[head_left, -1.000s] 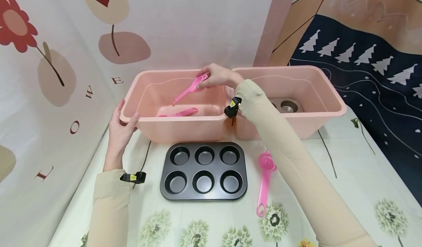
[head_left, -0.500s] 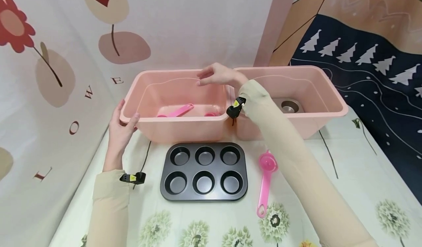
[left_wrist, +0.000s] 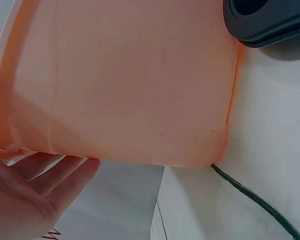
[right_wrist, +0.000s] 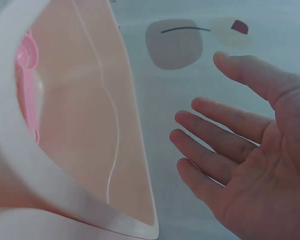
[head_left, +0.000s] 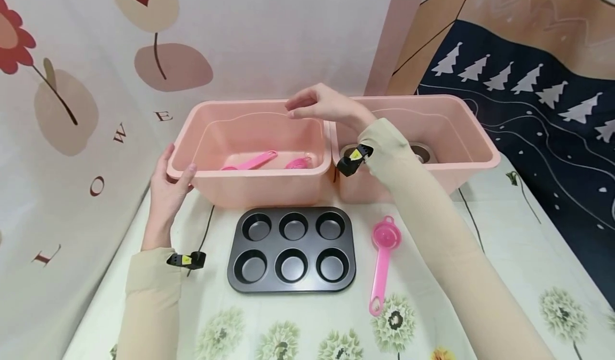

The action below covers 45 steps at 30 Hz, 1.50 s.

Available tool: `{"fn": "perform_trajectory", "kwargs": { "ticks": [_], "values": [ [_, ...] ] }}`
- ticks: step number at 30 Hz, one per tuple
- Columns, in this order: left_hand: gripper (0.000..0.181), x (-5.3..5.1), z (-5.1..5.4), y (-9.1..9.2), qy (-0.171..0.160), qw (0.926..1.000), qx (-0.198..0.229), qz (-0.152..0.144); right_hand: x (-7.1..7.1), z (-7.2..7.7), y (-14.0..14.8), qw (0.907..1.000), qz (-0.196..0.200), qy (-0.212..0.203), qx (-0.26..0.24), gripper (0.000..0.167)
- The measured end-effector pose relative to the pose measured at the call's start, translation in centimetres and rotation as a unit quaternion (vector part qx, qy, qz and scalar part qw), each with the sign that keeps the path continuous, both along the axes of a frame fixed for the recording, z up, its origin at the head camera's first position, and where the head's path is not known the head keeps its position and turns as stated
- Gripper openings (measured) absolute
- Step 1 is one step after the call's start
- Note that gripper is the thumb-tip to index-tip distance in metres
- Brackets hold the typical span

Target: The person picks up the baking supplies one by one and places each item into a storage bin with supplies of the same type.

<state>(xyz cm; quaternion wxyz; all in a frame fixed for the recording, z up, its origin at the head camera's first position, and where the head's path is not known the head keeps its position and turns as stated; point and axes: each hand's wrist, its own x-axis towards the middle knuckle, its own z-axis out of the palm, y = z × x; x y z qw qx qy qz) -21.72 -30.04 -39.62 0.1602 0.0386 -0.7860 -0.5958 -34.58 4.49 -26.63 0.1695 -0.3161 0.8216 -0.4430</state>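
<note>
Two pink bins stand side by side. The left bin point(head_left: 259, 189) holds two pink measuring spoons, one with its handle point(head_left: 259, 159) showing and one point(head_left: 299, 163) near its right end. My left hand point(head_left: 165, 200) grips the left bin's front left corner, thumb over the rim; in the left wrist view the fingers of the hand point(left_wrist: 40, 195) lie along the bin's side point(left_wrist: 130, 90). Above the left bin's back right part hovers my right hand point(head_left: 331, 106), holding nothing, its fingers point(right_wrist: 215, 135) loosely extended in the right wrist view.
A dark six-cup muffin tin point(head_left: 291, 284) lies in front of the left bin. To its right is a pink measuring spoon point(head_left: 381, 269) on the patterned cloth. The right bin point(head_left: 461, 174) contains a metal tin point(head_left: 423, 151), partly hidden by my right arm.
The pink spoon that my right hand held has been let go and lies in the left bin. My right hand has opened and shifted slightly right. My left hand keeps its grip on the corner.
</note>
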Motion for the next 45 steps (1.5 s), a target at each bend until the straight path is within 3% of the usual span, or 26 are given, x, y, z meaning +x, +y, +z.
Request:
{"fn": "perform_trajectory", "kwargs": {
  "ticks": [6,9,13,18,27,36,41,45],
  "values": [
    [0.075,-0.2,0.3,0.1,-0.005,1.0,0.004,-0.001,1.3,0.1,0.9,0.9995,0.013,0.008,-0.026,0.038],
    [0.075,-0.1,0.3,0.1,-0.009,1.0,-0.001,0.001,2.0,-0.1,1.3,0.9985,0.02,-0.01,-0.049,0.037],
    [0.076,0.1,0.2,0.1,-0.013,0.9999,0.001,-0.001,2.9,-0.9,1.6,0.9966,0.029,-0.018,-0.075,0.037],
    [0.077,0.1,0.2,0.1,-0.011,0.9997,0.022,-0.005,4.1,-1.8,2.1,0.9944,0.028,0.007,-0.102,0.033],
    [0.077,0.2,0.2,0.2,-0.011,0.9998,0.016,0.001,6.9,-3.7,3.1,0.9833,0.048,-0.023,-0.174,0.03],
    [0.075,0.1,-0.3,0.6,0.003,0.9998,0.017,-0.006,10.3,-6.0,6.6,0.9746,0.054,-0.014,-0.217,0.029],
    [0.075,0.1,-0.1,0.3,0.002,0.9999,0.013,-0.001,11.4,-7.5,8.3,0.9743,0.057,0.002,-0.218,0.028],
    [0.075,0.1,-0.1,0.1,0.004,0.9999,0.01,0.002,12.2,-8.5,10.0,0.9795,0.049,-0.001,-0.196,0.029]
  ]
}}
